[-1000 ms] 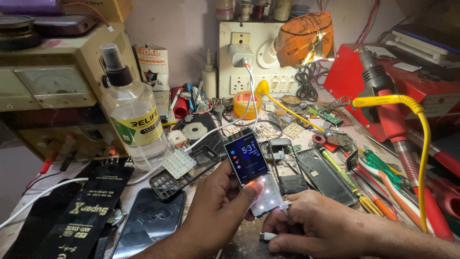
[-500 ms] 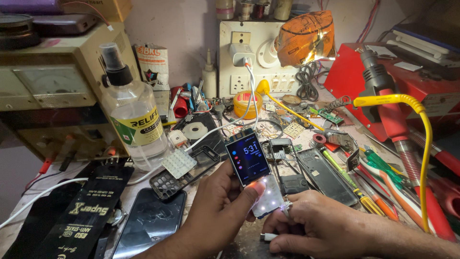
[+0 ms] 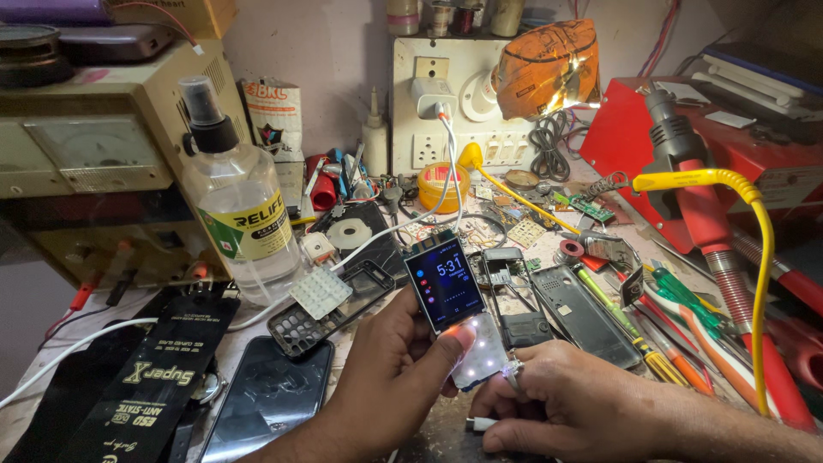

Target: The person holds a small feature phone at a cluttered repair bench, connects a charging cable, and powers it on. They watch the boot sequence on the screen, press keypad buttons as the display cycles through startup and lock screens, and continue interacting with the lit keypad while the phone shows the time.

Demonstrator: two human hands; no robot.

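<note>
My left hand (image 3: 386, 377) grips a small phone (image 3: 450, 296) without its casing, thumb pressed on the lit white keypad below the glowing screen. My right hand (image 3: 557, 403) steadies the phone's lower right edge with its fingertips; a ring shows on one finger. A white cable (image 3: 446, 163) runs from the phone's top to a charger in the wall socket board (image 3: 446, 103). Under my right hand lies a small white plug (image 3: 480, 423).
A clear spray bottle (image 3: 236, 206) stands at the left beside a beige meter box (image 3: 94, 146). Black phone casings (image 3: 566, 313), a keypad frame (image 3: 330, 304), a dark phone (image 3: 266, 399), screwdrivers (image 3: 677, 317), a red hot-air tool (image 3: 694, 189) and a yellow cable (image 3: 754, 257) crowd the bench.
Both hands have barely shifted; the phone stays held in the same place with its screen and keypad lit.
</note>
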